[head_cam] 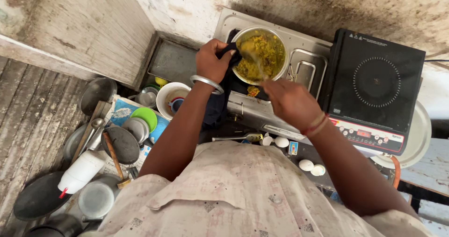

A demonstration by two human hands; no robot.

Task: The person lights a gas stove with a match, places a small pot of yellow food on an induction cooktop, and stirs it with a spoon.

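Observation:
A steel pot point(238, 35) full of yellow-green cooked food point(266, 54) sits on a gas stove point(304, 45). My left hand point(213, 59), with a metal bangle on the wrist, grips a dark cloth point(231, 54) against the pot's left rim. My right hand point(290, 101), with red thread on the wrist, holds a spoon point(255, 61) whose bowl is down in the food; the spoon looks blurred.
A black induction cooktop point(374, 87) stands right of the stove on a round steel plate point(416, 138). Eggs point(306, 164) lie near the counter's front edge. On the left are a white bowl point(170, 96), steel lids, a green plate point(146, 116), pans and a white squeeze bottle point(82, 169).

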